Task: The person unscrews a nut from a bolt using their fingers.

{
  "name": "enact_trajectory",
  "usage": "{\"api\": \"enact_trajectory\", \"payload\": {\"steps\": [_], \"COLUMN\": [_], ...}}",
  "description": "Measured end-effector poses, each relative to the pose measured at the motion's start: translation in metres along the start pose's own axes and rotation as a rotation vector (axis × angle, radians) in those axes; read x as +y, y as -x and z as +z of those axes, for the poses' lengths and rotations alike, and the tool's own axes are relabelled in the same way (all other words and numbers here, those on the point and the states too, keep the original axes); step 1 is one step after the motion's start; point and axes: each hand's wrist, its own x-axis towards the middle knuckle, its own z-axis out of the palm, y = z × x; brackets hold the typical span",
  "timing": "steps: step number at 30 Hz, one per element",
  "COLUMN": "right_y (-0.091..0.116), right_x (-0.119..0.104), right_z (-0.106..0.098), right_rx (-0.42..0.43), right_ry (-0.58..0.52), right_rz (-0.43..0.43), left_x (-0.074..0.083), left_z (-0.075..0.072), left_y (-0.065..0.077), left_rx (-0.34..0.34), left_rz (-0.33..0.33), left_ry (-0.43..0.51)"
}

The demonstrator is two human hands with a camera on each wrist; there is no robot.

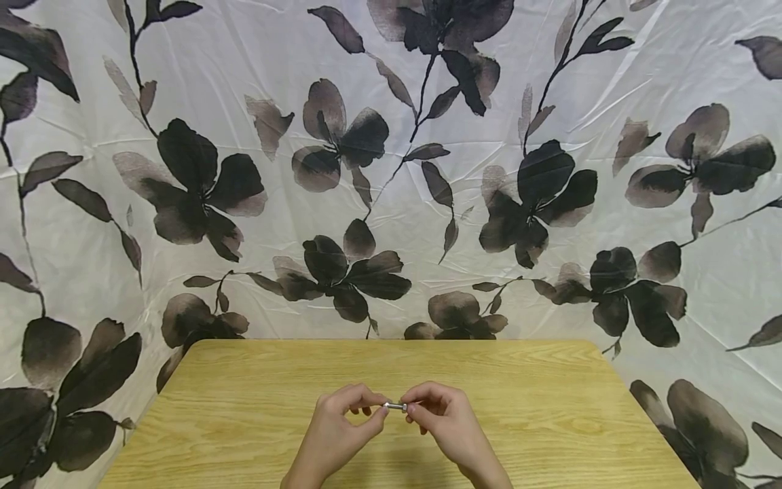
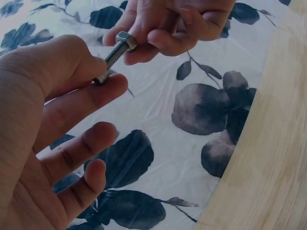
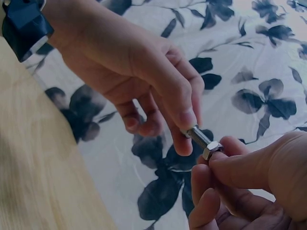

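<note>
A small silver bolt [image 1: 396, 406] spans the gap between both hands, above the table. My left hand [image 1: 342, 424] pinches one end of it between thumb and index finger, which mostly cover that end. The other left fingers are spread apart and loosely bent in the left wrist view. Bare thread shows along the shank, up to a hex nut [image 3: 211, 150] at the other end. My right hand [image 1: 449, 421] pinches the nut with thumb and fingertips, the remaining fingers curling below.
A light wood-grain table [image 1: 244, 380] lies under the hands. Behind and beside it hangs a white cloth [image 1: 427, 224] with dark printed flowers. A dark device [image 3: 29, 26] is strapped to the left wrist.
</note>
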Motion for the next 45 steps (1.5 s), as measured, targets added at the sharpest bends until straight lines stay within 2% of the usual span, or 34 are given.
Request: {"api": "enact_trajectory", "payload": {"steps": [6, 13, 18, 39, 45], "right_y": [-0.0008, -0.0020, -0.0014, 0.0013, 0.0010], "right_x": [0.0005, 0.0014, 0.0016, 0.0001, -0.0002], "right_z": [0.0012, 0.0017, 0.0010, 0.0009, -0.0012], "right_rx": [0.016, -0.044, -0.049, -0.037, -0.038], "right_ry": [-0.016, -0.041, -0.033, -0.024, -0.013], "right_rz": [0.016, 0.101, 0.138, 0.025, 0.001], "left_x": [-0.0006, -0.0003, -0.0001, -0.0004, -0.0006], "left_z": [0.0004, 0.0003, 0.0003, -0.0008, 0.0002], "left_y": [0.0002, 0.0001, 0.0002, 0.0009, 0.0000], "left_rx": [0.000, 0.019, 0.021, 0.022, 0.024], "left_rz": [0.000, 0.007, 0.007, 0.002, 0.022], "left_ry": [-0.005, -0.010, -0.010, -0.016, -0.011]}}
